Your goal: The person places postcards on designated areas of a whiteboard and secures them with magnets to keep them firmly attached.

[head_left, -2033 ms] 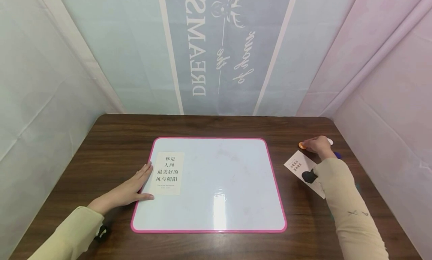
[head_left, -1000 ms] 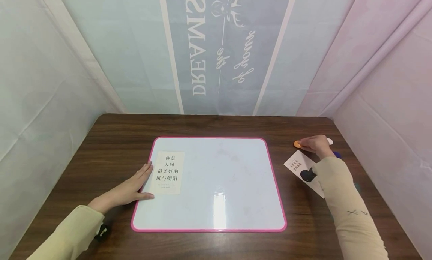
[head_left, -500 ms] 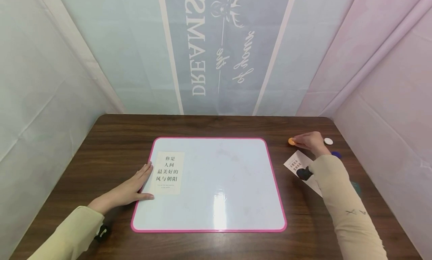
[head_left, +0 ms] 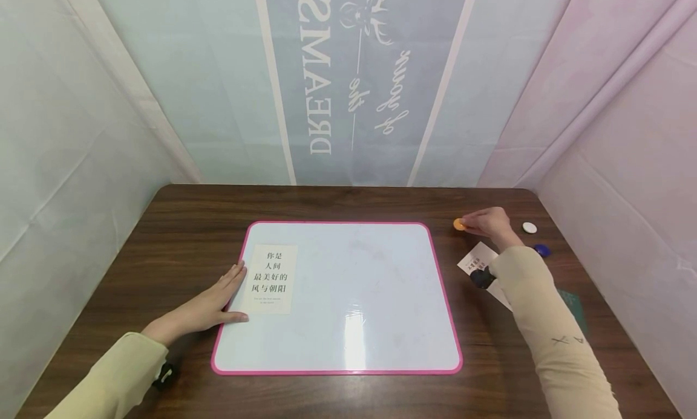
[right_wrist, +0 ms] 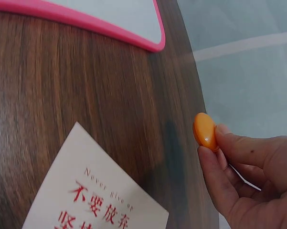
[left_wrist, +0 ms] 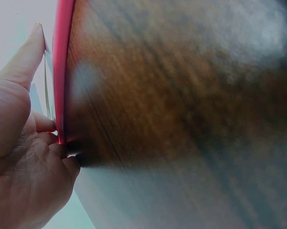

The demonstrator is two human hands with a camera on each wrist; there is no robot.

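My right hand (head_left: 487, 222) pinches a round orange magnet (head_left: 460, 224) between thumb and fingers, above the table to the right of the whiteboard. In the right wrist view the magnet (right_wrist: 205, 130) is tilted, held by its edge. My left hand (head_left: 215, 299) rests on the left edge of the pink-framed whiteboard (head_left: 381, 298), fingers extended and thumb apart. Its thumb lies over the pink rim (left_wrist: 62, 62) in the left wrist view. Beside these fingers a cream card (head_left: 272, 280) printed with Chinese characters lies on the board.
A second printed card (head_left: 479, 257) lies on the dark wooden table under my right forearm, partly hidden. Further right are a white magnet (head_left: 529, 228), a blue magnet (head_left: 542, 250) and a dark green card (head_left: 572, 307), partly covered by the sleeve. Curtains (head_left: 381, 159) enclose the table.
My right hand has carried the orange magnet leftward and a little away from me, uncovering the white and blue magnets and more of the green card. The left hand has stayed put.
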